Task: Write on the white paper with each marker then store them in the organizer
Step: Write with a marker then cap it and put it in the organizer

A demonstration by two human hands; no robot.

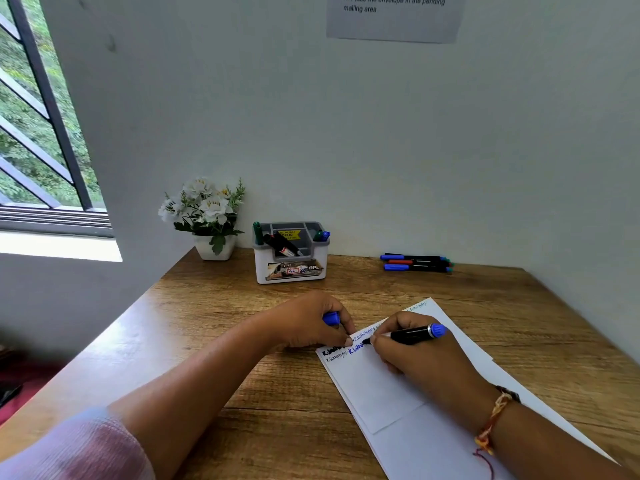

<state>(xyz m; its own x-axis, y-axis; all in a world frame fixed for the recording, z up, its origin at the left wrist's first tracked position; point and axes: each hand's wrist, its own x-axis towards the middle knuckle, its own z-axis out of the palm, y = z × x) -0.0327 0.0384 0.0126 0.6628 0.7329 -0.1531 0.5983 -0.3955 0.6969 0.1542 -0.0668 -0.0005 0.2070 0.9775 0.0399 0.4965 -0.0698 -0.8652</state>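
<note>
A potted plant with white flowers stands at the far left of a wooden tabletop, against the wall. Just right of it sits a grey and white organizer, with several markers standing or leaning in its compartments. Nearer the viewer, the left hand rests at the top left corner of the white paper, its grip curled around a blue cap while a fingertip pins the sheet down. To the right, the right hand has its grip clamped on a black-barrelled marker with a blue end, its tip touching the paper beside lines of black and blue handwriting. Farther right, near the back wall, three capped markers lie side by side, well apart from the paper. The step in hand appears to be writing with the blue marker. The next move calls for lifting the tip, pressing the cap on squarely, then carrying the marker to an organizer compartment.
</note>
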